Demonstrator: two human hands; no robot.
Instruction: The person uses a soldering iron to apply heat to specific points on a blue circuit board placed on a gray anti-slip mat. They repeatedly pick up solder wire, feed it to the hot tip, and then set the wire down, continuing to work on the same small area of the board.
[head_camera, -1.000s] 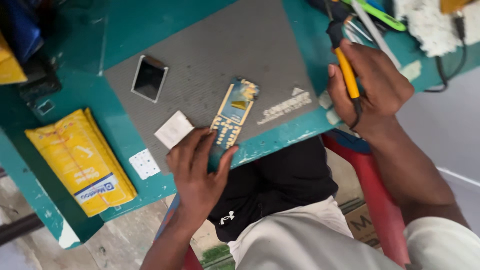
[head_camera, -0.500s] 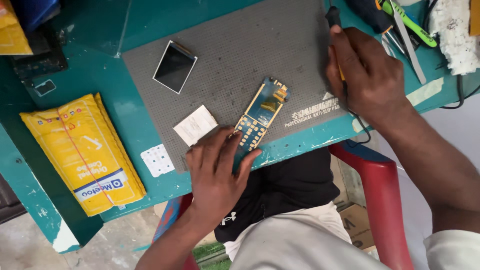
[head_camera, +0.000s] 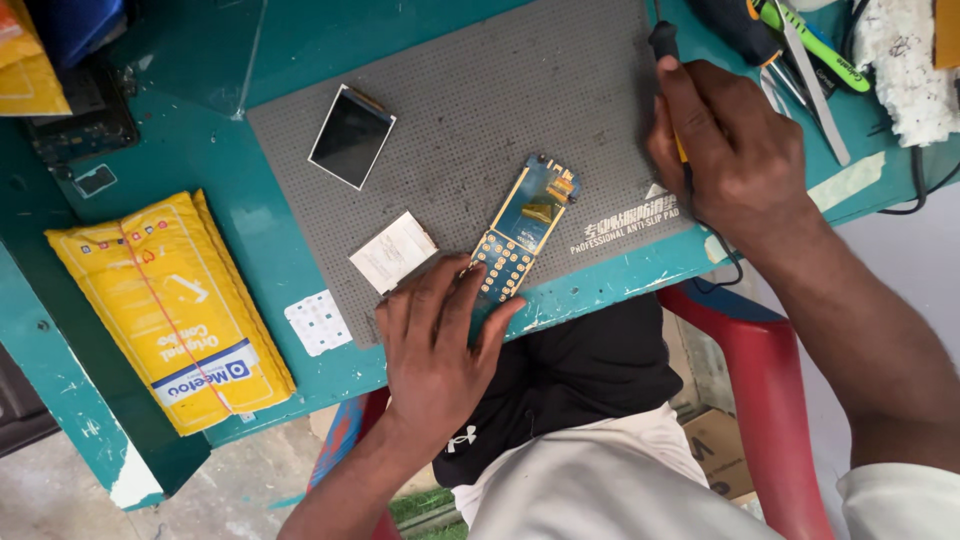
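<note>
Soft, even daylight filled the view; shadows were faint, the weakest pooling beneath the left hand (head_camera: 440, 350) at six o'clock. The small screen (head_camera: 351, 136) at eleven o'clock showed a dull sheen without glare. Focus held sharp centrally, while the corners at seven and one o'clock softened slightly.

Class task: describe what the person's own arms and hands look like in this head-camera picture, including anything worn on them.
Both hands are bare, with no gloves, rings or watch showing. The left hand leads into a bare forearm with no sleeve in view. The right hand also joins a bare forearm, which ends at a white sleeve at the picture's lower right corner.
</note>
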